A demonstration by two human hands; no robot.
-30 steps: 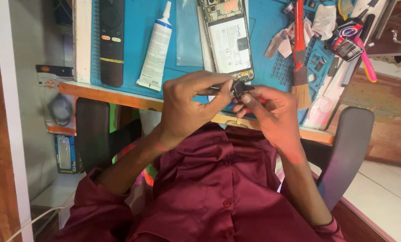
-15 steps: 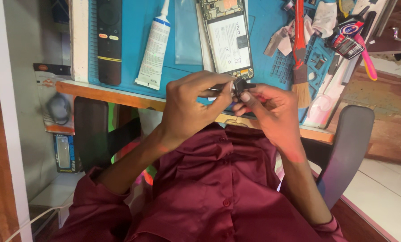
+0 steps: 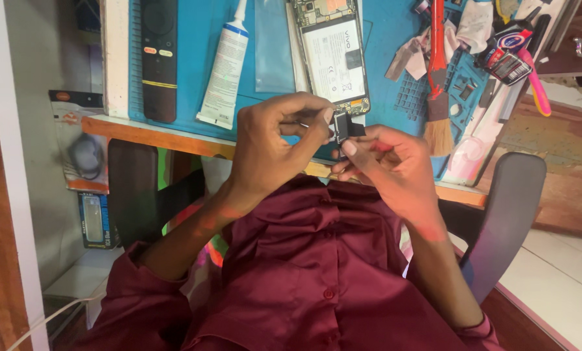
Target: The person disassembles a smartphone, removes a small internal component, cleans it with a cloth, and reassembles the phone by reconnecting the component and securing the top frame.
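Nearest, a maroon buttoned shirt (image 3: pixel 317 273) filling the lower part of the view, with a dark chair backrest (image 3: pixel 505 214) to the right. Above the chest, both hands raised together just short of the near edge of the desk (image 3: pixel 154 133). Left hand (image 3: pixel 271 146) curled, thumb and fingertips pinched on what looks like a thin metal tool, too small to tell for certain. Right hand (image 3: pixel 392 162) closed around a small black component (image 3: pixel 345 128), gripped between thumb and forefinger. Tips of the two hands touching at that part, which sits in the air over the near edge of the desk, just below the opened phone.

On the desk, a blue work mat (image 3: pixel 200 39). In the middle, close to the near edge, an opened smartphone (image 3: pixel 333 55) with its back off, white battery and circuit board showing. Left of it, a clear plastic sheet (image 3: pixel 273 45), then a white glue tube (image 3: pixel 224 71) with a blue band, then a black remote control (image 3: pixel 159 58) near the left edge. Right of the phone, a red-handled brush (image 3: pixel 438 91), bristles toward the near edge. Toward the far right corner, a cluster of small tools, among them a pink-handled tool (image 3: pixel 537 88).
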